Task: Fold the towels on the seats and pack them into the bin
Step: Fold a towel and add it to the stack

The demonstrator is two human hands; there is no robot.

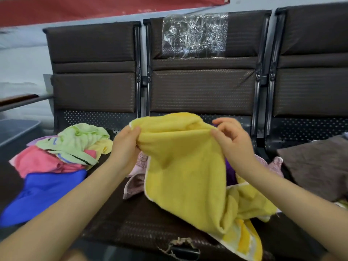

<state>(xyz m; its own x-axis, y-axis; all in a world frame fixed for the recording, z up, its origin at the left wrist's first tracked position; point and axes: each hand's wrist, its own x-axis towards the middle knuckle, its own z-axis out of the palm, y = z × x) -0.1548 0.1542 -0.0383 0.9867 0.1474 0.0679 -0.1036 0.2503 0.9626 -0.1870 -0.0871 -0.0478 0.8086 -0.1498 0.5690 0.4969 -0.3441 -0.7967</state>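
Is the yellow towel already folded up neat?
No, the yellow towel hangs loose and rumpled from the left hand and right hand, its lower end bunched on the seat.

No readable text is being shown anywhere.

No lettering, label, brand mark, number or sign is being displayed legibly on anything in the head view.
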